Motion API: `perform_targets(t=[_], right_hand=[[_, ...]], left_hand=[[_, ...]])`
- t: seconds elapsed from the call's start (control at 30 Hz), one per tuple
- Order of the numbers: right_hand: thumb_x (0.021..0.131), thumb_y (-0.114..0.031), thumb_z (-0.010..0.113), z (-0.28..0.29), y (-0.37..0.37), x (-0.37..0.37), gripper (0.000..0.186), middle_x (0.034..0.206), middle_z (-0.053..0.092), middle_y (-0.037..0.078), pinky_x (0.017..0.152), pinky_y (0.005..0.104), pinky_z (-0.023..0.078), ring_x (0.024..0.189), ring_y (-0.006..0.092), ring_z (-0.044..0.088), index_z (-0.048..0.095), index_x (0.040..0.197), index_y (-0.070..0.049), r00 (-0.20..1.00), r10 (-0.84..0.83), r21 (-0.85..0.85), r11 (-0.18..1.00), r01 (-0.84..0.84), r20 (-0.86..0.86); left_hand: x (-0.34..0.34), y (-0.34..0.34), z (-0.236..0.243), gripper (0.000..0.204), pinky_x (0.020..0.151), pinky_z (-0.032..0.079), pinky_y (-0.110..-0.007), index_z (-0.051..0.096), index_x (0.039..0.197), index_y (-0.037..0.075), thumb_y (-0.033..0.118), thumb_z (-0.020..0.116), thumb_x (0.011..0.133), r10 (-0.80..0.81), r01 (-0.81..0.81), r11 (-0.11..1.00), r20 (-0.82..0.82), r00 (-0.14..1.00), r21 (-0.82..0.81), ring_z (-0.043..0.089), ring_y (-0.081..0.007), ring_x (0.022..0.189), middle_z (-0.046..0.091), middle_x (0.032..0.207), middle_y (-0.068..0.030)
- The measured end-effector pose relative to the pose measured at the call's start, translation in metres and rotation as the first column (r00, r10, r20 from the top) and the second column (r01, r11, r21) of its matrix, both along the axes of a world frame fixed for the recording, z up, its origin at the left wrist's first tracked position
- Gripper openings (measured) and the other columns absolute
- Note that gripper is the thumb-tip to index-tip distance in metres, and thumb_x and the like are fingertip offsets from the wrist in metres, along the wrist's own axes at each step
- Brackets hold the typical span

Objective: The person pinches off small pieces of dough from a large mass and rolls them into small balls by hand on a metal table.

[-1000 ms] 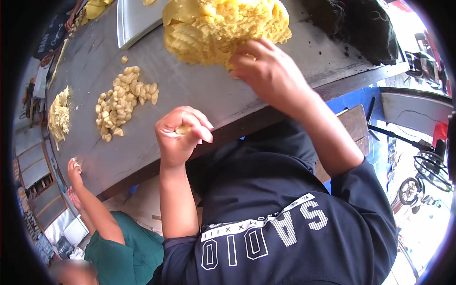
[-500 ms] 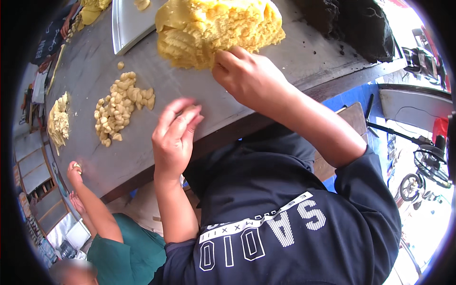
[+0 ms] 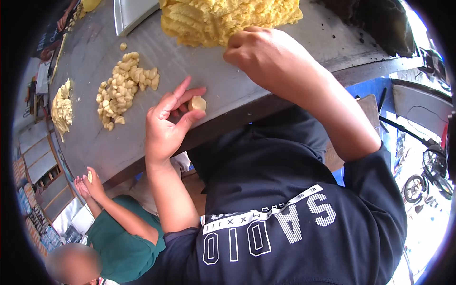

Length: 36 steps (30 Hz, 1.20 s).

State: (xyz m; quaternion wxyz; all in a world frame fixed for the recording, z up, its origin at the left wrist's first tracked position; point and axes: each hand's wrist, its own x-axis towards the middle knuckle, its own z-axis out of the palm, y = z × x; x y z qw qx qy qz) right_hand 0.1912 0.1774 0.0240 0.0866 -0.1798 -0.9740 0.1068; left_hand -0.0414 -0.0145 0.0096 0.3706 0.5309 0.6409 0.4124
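My left hand (image 3: 166, 121), fingers bent above the table's near edge, holds a small pale dough piece (image 3: 198, 103) between thumb and fingers. My right hand (image 3: 259, 51) is curled closed at the near side of a big lump of yellow dough (image 3: 230, 21); its fingertips are turned away, so whatever they pinch is hidden. Left of my left hand lies a heap of small rounded dough pieces (image 3: 118, 90) on the metal table (image 3: 90, 142). One single dough ball (image 3: 123, 46) sits apart from the heap, farther back.
A metal tray (image 3: 124, 21) stands at the back. Crumbly pale dough (image 3: 62, 107) lies at the far left. A dark mass (image 3: 375, 23) occupies the right corner. At lower left, a co-worker in a green shirt (image 3: 124, 237) holds a small dough piece (image 3: 90, 177).
My left hand has turned, and the dough piece in it now shows. My right hand stays by the big dough's near side. The co-worker's hands have come together.
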Motion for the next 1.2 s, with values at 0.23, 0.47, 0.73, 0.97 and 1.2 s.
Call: perform_targets(t=[0.23,0.47,0.73,0.97,1.2], right_hand=[[0.089,-0.009,0.083,-0.011,-0.01,0.022,0.021,0.12,0.076,0.007,0.095,0.0438,0.063,0.109,0.032,0.073,0.082,0.111,-0.009,0.915,0.002,-0.17,0.983,-0.077,-0.402],[0.089,-0.02,0.089,-0.026,-0.029,0.015,0.028,0.126,0.076,0.006,0.101,0.042,0.061,0.117,0.0294,0.07,0.083,0.116,-0.013,0.939,-0.098,-0.099,0.993,0.069,-0.329],[0.087,-0.012,0.087,-0.029,-0.012,0.042,0.019,0.132,0.078,0.008,0.104,0.0426,0.062,0.124,0.0332,0.072,0.084,0.106,-0.009,0.924,-0.1,0.047,0.991,0.126,-0.369],[0.085,-0.004,0.078,-0.021,0.005,0.036,0.019,0.124,0.076,0.007,0.097,0.0422,0.063,0.119,0.0294,0.073,0.082,0.103,-0.007,0.934,-0.076,0.022,0.996,0.089,-0.35],[0.088,-0.006,0.074,-0.007,-0.003,0.017,0.014,0.111,0.074,0.006,0.091,0.0436,0.063,0.108,0.03,0.073,0.08,0.1,-0.007,0.979,0.009,-0.031,0.999,-0.015,-0.205]], left_hand=[[0.004,-0.025,-0.028,0.059,0.094,0.063,-0.03,0.073,0.153,0.001,0.005,0.091,0.097,0.1,-0.1,0.985,0.007,0.995,0.14,0.079,-0.0153,0.096,0.088,0.112,-0.01],[0.036,-0.011,-0.017,0.044,0.114,0.057,-0.042,0.07,0.154,-0.003,0.004,0.074,0.111,0.2,-0.048,0.963,-0.577,0.792,0.267,0.077,-0.0267,0.125,0.084,0.136,-0.0186],[0.014,-0.028,-0.014,0.01,0.101,0.067,-0.041,0.077,0.117,0.0,0.003,0.077,0.108,0.118,0.032,0.951,-0.457,0.882,0.307,0.078,-0.0336,0.128,0.072,0.144,-0.02],[0.012,-0.007,0.011,0.014,0.084,0.059,-0.039,0.072,0.104,0.001,0.011,0.083,0.104,0.041,-0.06,0.998,-0.439,0.898,-0.031,0.071,-0.0262,0.092,0.069,0.122,-0.0119],[0.02,0.034,0.018,0.014,0.079,0.06,-0.036,0.072,0.121,0.004,0.013,0.073,0.111,-0.08,-0.031,0.991,-0.76,0.645,-0.131,0.073,-0.0232,0.085,0.074,0.099,-0.011]])
